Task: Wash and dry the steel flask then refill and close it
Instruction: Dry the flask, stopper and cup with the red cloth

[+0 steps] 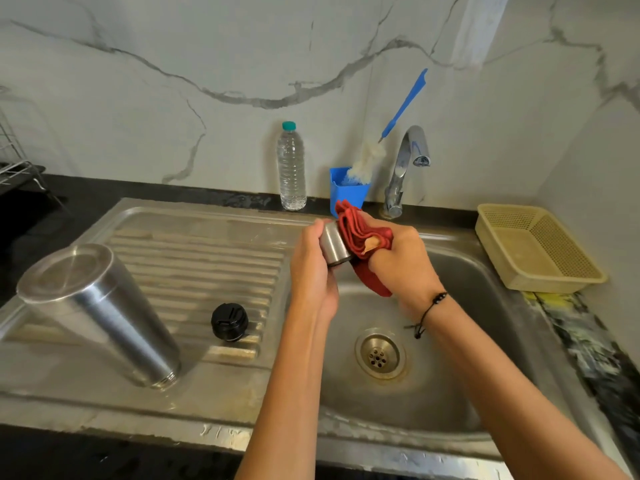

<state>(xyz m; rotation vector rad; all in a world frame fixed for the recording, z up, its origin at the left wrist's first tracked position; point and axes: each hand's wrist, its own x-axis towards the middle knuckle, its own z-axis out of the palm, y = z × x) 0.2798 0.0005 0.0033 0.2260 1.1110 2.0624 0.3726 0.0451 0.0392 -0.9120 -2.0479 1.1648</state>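
Observation:
The steel flask body (100, 313) stands upside down on the ribbed draining board at the left, mouth down. Its black inner stopper (229, 321) lies on the board beside it. Over the sink basin, my left hand (311, 268) grips a small steel cap (334, 247). My right hand (403, 261) holds a red cloth (360, 237) bunched against the cap's open end. Part of the cloth hangs below my right palm.
A clear water bottle (292, 168) with a teal lid stands at the wall. Beside it a blue holder (348, 190) carries a blue-handled bottle brush (403, 105). The tap (405, 164) rises behind the sink (460, 271). A beige basket (536, 247) sits right; a wire rack (14, 161) far left.

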